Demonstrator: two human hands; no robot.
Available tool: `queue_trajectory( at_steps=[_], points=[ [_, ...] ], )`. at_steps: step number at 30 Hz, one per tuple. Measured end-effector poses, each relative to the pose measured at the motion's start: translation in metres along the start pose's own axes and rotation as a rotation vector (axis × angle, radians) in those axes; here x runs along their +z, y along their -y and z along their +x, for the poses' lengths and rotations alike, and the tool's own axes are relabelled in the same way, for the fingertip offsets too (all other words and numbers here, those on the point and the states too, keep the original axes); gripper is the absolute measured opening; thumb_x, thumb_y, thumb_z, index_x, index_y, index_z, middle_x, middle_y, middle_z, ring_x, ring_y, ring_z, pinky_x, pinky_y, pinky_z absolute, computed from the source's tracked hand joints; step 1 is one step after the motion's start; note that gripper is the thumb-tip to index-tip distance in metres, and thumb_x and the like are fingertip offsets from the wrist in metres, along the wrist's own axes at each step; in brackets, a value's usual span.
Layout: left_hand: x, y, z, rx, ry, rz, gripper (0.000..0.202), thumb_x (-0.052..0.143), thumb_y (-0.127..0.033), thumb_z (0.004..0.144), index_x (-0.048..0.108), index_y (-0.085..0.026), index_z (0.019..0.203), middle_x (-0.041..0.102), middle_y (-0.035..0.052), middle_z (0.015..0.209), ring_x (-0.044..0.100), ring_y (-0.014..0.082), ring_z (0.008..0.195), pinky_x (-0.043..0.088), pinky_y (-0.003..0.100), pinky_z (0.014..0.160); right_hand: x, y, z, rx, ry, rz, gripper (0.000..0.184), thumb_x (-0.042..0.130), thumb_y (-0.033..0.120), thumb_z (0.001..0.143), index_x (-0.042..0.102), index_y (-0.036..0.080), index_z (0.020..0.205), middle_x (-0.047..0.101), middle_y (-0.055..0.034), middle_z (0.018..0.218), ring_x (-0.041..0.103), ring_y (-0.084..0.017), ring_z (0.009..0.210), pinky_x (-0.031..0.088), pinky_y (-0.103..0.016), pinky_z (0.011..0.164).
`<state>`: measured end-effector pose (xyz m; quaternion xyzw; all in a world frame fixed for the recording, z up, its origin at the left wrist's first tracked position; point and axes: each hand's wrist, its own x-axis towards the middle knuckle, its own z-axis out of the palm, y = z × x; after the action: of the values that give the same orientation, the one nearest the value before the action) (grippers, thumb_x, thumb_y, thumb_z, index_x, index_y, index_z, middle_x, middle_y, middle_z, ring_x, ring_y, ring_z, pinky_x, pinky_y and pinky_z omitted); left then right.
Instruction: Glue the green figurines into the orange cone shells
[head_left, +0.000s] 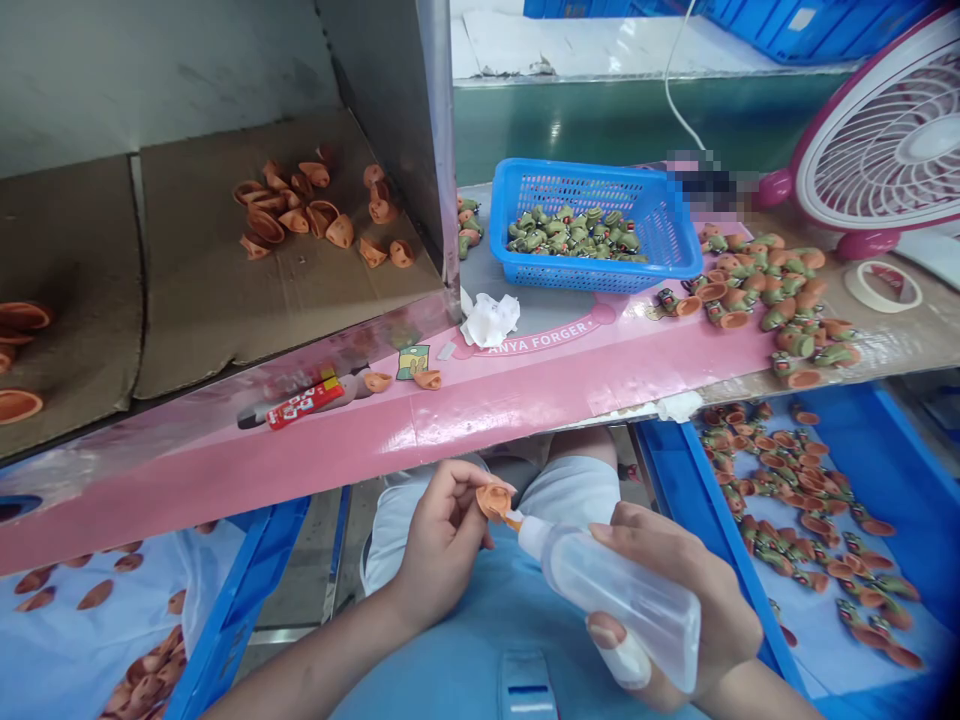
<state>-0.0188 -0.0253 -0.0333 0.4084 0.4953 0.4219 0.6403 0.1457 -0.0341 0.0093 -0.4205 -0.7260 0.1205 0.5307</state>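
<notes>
Pinched between the thumb and fingers of my left hand (450, 535) is a small orange hollow piece (494, 500), its open side facing up. My right hand (686, 580) is wrapped around a translucent squeeze bottle (615, 588), tilted with its nozzle pointing at the piece. The orange nozzle tip (514, 519) meets the piece's lower right edge; whether it touches or sits just in front, I cannot tell. One finger of my right hand wears a white covering (628, 660). Both hands are above my lap, in front of the pink table edge (420, 440).
A blue basket (600, 275) holds small green figures. Green-and-orange pieces (787, 290) cluster right of it, near a tape roll (883, 287) and a fan (885, 130). An open booth (225, 290) contains orange pieces. Blue crates (274, 560) (757, 590) flank my lap. A red tube (300, 402) lies at the table's front.
</notes>
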Motion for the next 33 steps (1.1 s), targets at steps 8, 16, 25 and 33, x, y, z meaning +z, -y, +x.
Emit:
queue_trajectory(
  at_steps=[8, 16, 25, 33],
  points=[
    [0.001, -0.002, 0.000, 0.000, -0.026, -0.001, 0.007, 0.050, -0.023, 0.082, 0.044, -0.019, 0.084, 0.062, 0.0036, 0.085, 0.056, 0.0099, 0.060, 0.045, 0.020, 0.044, -0.001, -0.003, -0.006, 0.001, 0.012, 0.032, 0.027, 0.055, 0.022, 0.071, 0.055, 0.007, 0.094, 0.056, -0.0064, 0.062, 0.052, -0.016, 0.052, 0.044, -0.029, 0.042],
    [0.003, -0.004, 0.003, -0.021, -0.063, -0.041, 0.010, 0.053, -0.025, 0.079, 0.046, -0.019, 0.082, 0.063, 0.0031, 0.082, 0.060, 0.0123, 0.062, 0.045, 0.020, 0.043, -0.002, -0.005, -0.012, 0.016, 0.004, 0.059, 0.031, 0.056, 0.023, 0.070, 0.055, 0.007, 0.096, 0.055, -0.0060, 0.065, 0.048, -0.013, 0.048, 0.039, -0.027, 0.039],
    [0.002, -0.002, 0.003, -0.007, -0.066, -0.018, 0.008, 0.051, -0.024, 0.081, 0.045, -0.020, 0.083, 0.062, 0.0026, 0.085, 0.060, 0.0113, 0.062, 0.047, 0.020, 0.043, -0.002, -0.007, -0.012, 0.028, 0.002, 0.057, 0.031, 0.056, 0.021, 0.069, 0.055, 0.007, 0.097, 0.054, -0.0050, 0.064, 0.049, -0.013, 0.050, 0.040, -0.028, 0.041],
    [0.002, -0.003, 0.002, 0.008, -0.061, -0.025, 0.007, 0.050, -0.022, 0.081, 0.044, -0.020, 0.083, 0.061, 0.0015, 0.084, 0.058, 0.0099, 0.061, 0.047, 0.019, 0.043, -0.004, -0.004, -0.008, 0.056, 0.001, 0.013, 0.026, 0.056, 0.021, 0.070, 0.055, 0.009, 0.093, 0.054, -0.0035, 0.062, 0.051, -0.014, 0.053, 0.040, -0.027, 0.041]
  ],
)
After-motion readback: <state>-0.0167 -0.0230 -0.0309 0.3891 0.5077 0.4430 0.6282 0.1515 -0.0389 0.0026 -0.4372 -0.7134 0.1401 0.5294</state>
